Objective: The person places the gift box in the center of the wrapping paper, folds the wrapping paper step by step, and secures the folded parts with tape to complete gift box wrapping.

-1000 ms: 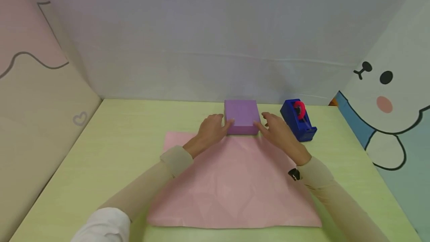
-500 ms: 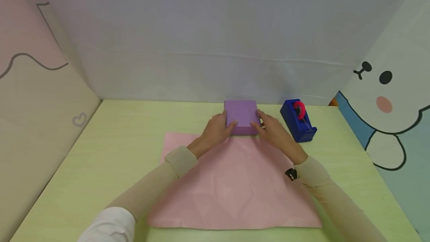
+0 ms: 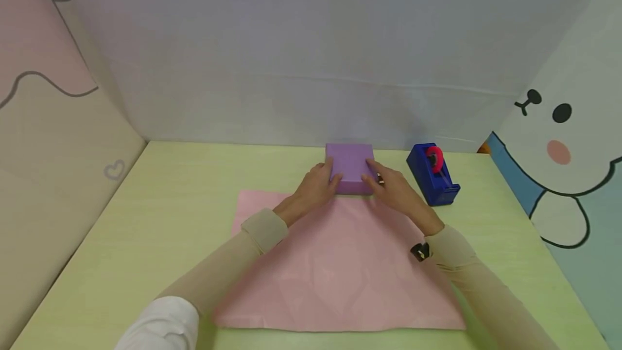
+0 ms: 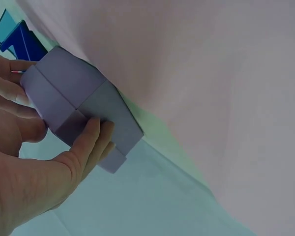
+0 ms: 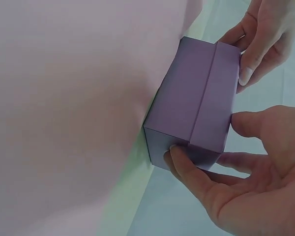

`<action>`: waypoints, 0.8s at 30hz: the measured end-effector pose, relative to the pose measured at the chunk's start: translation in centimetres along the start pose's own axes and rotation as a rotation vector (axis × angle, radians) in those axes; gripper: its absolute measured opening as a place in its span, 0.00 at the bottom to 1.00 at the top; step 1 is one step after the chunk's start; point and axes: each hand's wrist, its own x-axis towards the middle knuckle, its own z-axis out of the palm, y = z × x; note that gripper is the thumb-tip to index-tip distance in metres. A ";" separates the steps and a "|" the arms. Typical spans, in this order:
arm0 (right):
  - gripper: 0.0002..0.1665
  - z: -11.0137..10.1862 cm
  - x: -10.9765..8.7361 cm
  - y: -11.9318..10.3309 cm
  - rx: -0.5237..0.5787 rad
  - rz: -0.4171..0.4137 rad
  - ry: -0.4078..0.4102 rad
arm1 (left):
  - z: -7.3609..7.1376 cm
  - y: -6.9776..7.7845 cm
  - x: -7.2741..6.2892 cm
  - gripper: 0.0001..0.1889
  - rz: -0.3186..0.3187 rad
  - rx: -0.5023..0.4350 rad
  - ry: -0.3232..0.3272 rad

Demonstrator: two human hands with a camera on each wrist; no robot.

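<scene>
A purple lidded box (image 3: 349,158) sits on the table at the far edge of a pink sheet of paper (image 3: 340,269). My left hand (image 3: 313,188) grips its left side, fingers against the side wall and thumb at the near top edge. On the opposite side my right hand (image 3: 394,190) holds the box the same way. The right wrist view shows the lid seam on the purple box (image 5: 191,93), with the right fingers on its end wall. In the left wrist view the box (image 4: 69,86) is between both hands.
A blue tape dispenser (image 3: 432,177) with a red core stands just right of the right hand. Behind the box rises a white backdrop (image 3: 272,107). Printed panels flank the pale green table (image 3: 184,188). A dark item (image 3: 420,251) is at the right wrist.
Both hands have closed in on the box from its sides, fingers now touching it where the right fingers stood slightly apart. The box has hardly moved.
</scene>
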 end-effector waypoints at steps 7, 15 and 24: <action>0.36 0.1 0.1 0.6 0.067 0.038 -0.029 | -0.1 0.0 0.3 0.31 0.032 0.009 -0.014; 0.39 -0.1 -0.1 0.5 0.135 0.009 -0.014 | -0.1 0.0 0.3 0.31 0.028 -0.017 -0.021; 0.37 0.0 0.0 0.6 0.171 0.063 -0.025 | -0.4 0.2 0.2 0.32 -0.012 -0.089 -0.017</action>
